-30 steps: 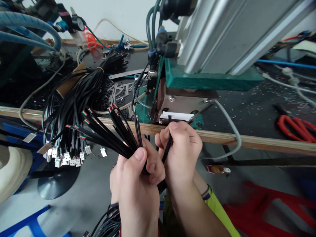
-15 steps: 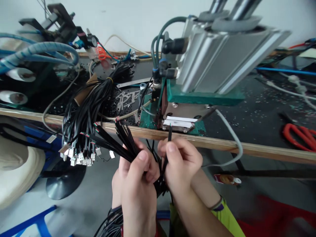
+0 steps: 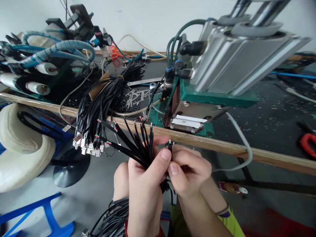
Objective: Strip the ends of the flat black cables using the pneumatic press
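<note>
My left hand (image 3: 148, 177) is closed round a bunch of black cables (image 3: 134, 148), whose stripped ends fan out up and left, showing red, green and white wires. In my right hand (image 3: 190, 168), thumb and fingers pinch a single black cable (image 3: 170, 148) near its coloured end. The left thumb lies right beside that cable, and both hands meet in front of the bench edge. Behind them stands a press with a metal cylinder block (image 3: 222, 62) above a plate bearing white strips (image 3: 189, 121). More black cables (image 3: 111, 217) lie on my lap, partly hidden by my left arm.
A tied cable bundle (image 3: 98, 102) with metal plugs (image 3: 91, 148) hangs over the wooden bench edge (image 3: 229, 151). Left are another machine with blue hoses (image 3: 59, 52) and a cream stool (image 3: 22, 144). Red-handled scissors (image 3: 307, 144) lie at right. A bottle (image 3: 232, 188) is on the floor.
My hands have come together, the right one's cable now close beside the left thumb. The cables in my left hand have fanned wider. The view has shifted left.
</note>
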`<state>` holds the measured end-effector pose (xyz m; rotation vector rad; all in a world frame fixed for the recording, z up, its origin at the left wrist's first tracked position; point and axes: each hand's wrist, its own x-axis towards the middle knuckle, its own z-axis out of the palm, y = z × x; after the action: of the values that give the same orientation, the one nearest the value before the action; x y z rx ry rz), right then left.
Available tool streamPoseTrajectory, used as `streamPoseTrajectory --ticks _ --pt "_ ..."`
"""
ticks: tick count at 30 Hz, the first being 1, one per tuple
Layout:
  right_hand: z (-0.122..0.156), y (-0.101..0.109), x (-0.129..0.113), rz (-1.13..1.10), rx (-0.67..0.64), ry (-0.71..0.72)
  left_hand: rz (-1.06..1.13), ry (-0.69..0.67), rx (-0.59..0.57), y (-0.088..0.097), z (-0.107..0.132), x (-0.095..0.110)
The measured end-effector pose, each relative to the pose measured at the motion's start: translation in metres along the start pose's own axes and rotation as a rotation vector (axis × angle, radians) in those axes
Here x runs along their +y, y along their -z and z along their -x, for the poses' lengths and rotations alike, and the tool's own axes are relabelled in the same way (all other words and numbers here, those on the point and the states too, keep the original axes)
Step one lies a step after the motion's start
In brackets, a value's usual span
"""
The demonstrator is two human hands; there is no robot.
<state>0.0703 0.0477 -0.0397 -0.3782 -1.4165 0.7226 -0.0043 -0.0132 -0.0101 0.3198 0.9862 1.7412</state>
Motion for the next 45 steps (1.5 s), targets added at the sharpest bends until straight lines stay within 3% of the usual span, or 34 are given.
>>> streamPoseTrajectory --ticks 8,10,13,15,19,23,36,39,45 --pt "0.005 0.000 0.001 -0.056 0.026 -0.071 0.029 0.010 0.005 -0.001 0.002 -0.001" --pt "0.007 -0.001 0.004 -0.093 0.140 -0.195 0.024 0.019 0.002 -0.001 0.001 0.000" --pt "0.006 -0.002 0.010 -0.167 0.416 -0.421 0.037 -0.015 -0.043 -0.003 -0.002 0.003" --pt "0.002 -0.003 0.014 -0.214 0.521 -0.484 0.072 -0.057 -0.077 -0.005 -0.003 0.006" --pt "-0.007 -0.006 0.015 -0.243 0.570 -0.499 0.119 -0.115 -0.075 -0.012 -0.003 0.008" --pt "-0.010 -0.007 0.012 -0.221 0.602 -0.528 0.122 -0.088 -0.063 -0.019 -0.003 0.006" --pt "-0.002 -0.002 0.017 -0.131 0.546 -0.551 0.117 -0.065 -0.064 -0.021 -0.006 -0.001" --pt "0.007 0.002 0.026 -0.082 0.494 -0.440 0.127 -0.071 -0.076 -0.016 -0.005 -0.001" --pt "0.017 0.012 0.030 -0.046 0.151 -0.121 0.038 -0.136 -0.045 -0.004 -0.004 0.000"
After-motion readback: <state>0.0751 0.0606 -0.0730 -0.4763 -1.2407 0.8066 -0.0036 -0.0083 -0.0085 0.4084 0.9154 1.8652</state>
